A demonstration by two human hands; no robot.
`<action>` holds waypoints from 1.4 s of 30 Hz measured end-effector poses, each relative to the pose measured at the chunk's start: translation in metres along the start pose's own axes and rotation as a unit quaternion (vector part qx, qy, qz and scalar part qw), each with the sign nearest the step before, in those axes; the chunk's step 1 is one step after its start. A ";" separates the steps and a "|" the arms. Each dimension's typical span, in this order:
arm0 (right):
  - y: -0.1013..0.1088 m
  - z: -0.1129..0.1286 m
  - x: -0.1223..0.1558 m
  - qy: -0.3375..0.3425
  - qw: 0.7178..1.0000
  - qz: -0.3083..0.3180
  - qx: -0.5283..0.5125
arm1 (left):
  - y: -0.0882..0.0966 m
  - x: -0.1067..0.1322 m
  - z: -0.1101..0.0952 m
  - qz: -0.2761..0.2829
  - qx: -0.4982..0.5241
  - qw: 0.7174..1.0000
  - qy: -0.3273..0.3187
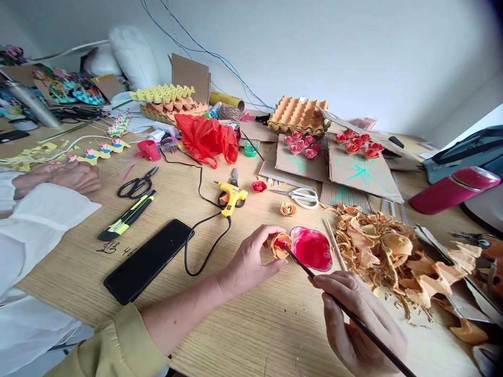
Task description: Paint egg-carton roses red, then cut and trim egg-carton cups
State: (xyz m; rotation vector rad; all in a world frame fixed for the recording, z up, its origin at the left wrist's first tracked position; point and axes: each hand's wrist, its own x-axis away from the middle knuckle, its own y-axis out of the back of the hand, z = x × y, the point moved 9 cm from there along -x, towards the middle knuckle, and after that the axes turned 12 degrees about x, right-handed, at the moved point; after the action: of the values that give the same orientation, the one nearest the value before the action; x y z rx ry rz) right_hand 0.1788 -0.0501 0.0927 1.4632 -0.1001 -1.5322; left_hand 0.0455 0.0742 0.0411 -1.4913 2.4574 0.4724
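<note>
My left hand (251, 257) pinches an orange egg-carton rose (280, 251) whose centre is partly red. In my right hand (359, 319) is a dark paintbrush (349, 313), its tip touching the inside of the rose. Right beside the rose lies a small dish of red paint (312, 248). Just behind stand an unpainted orange rose (288, 209) and a red-painted rose (259, 186). White-handled scissors (304, 198) lie near them, and a thin wooden stick (335, 244) rests right of the dish.
A yellow glue gun (231, 198) with a looping black cord, a phone (149, 260), and a utility knife (128, 215) lie to the left. Torn carton scraps (387, 251) heap at right near a red bottle (454, 189). Another person's hands (65, 179) rest at far left.
</note>
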 end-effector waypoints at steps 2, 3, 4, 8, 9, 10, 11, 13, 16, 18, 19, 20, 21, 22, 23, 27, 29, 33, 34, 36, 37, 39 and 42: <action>0.001 -0.001 -0.001 0.000 1.000 -0.001 -0.003 | 0.001 0.000 0.005 -0.007 0.013 1.000 0.016; 0.002 -0.002 -0.001 -0.001 1.000 -0.007 -0.004 | 0.001 0.000 0.008 -0.007 0.023 0.999 0.024; 0.005 -0.004 -0.001 -0.005 1.000 -0.018 -0.001 | 0.001 0.000 0.011 -0.006 0.036 0.999 0.032; 0.015 -0.020 0.002 -0.045 0.996 -0.054 0.057 | 0.002 -0.001 0.021 -0.007 0.102 0.992 0.075; 0.017 -0.025 0.002 -0.060 0.993 -0.056 0.081 | 0.002 -0.002 0.022 -0.009 0.115 0.990 0.087; 0.017 -0.030 0.002 -0.073 0.990 -0.056 0.105 | 0.002 -0.002 0.023 -0.012 0.125 0.987 0.097; 0.017 -0.034 0.002 -0.083 0.987 -0.054 0.127 | 0.002 -0.003 0.024 -0.014 0.131 0.986 0.104; 0.014 -0.039 0.000 -0.091 0.982 -0.043 0.161 | 0.003 -0.004 0.024 -0.018 0.137 0.984 0.111; 0.004 -0.042 -0.005 -0.079 0.979 -0.015 0.189 | 0.003 -0.004 0.026 -0.019 0.144 0.983 0.109; -0.002 -0.043 -0.006 -0.072 0.979 0.005 0.192 | 0.003 -0.003 0.028 -0.017 0.146 0.984 0.104; -0.005 -0.043 -0.006 -0.069 0.979 0.014 0.190 | 0.004 -0.003 0.028 -0.018 0.144 0.984 0.101; -0.008 -0.043 -0.006 -0.066 0.980 0.023 0.187 | 0.004 -0.003 0.028 -0.019 0.142 0.985 0.097; -0.010 -0.043 -0.005 -0.063 0.980 0.030 0.184 | 0.005 -0.003 0.028 -0.020 0.140 0.985 0.095; -0.011 -0.042 -0.005 -0.060 0.981 0.038 0.181 | 0.005 -0.003 0.028 -0.021 0.137 0.986 0.093; -0.013 -0.042 -0.005 -0.058 0.981 0.045 0.177 | 0.005 -0.003 0.028 -0.022 0.134 0.987 0.092; -0.012 -0.041 -0.004 -0.064 0.983 0.049 0.164 | 0.006 -0.003 0.029 -0.024 0.117 0.989 0.092; -0.009 -0.042 -0.004 -0.071 0.983 0.044 0.163 | 0.006 -0.003 0.029 -0.023 0.112 0.989 0.094; -0.005 -0.045 -0.004 -0.084 0.982 0.043 0.163 | 0.005 -0.004 0.027 -0.023 0.100 0.990 0.098; -0.003 -0.046 -0.003 -0.094 0.982 0.036 0.159 | 0.006 -0.004 0.026 -0.024 0.098 0.990 0.100; 0.004 -0.049 -0.001 -0.120 0.982 0.019 0.142 | 0.006 -0.004 0.026 -0.027 0.095 0.990 0.103; 0.006 -0.051 0.001 -0.132 0.983 0.015 0.127 | 0.007 -0.004 0.025 -0.027 0.095 0.990 0.104; 0.009 -0.051 0.003 -0.143 0.986 0.015 0.080 | 0.006 -0.004 0.025 -0.023 0.096 0.990 0.106; 0.008 -0.046 0.005 -0.126 0.992 0.025 0.000 | 0.004 -0.003 0.023 -0.002 0.091 0.990 0.104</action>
State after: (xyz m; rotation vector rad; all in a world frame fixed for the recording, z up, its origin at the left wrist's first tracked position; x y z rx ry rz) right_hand 0.2211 -0.0322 0.0818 1.2513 -0.2838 -1.6688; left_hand 0.0438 0.0875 0.0216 -1.5374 2.5712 0.0895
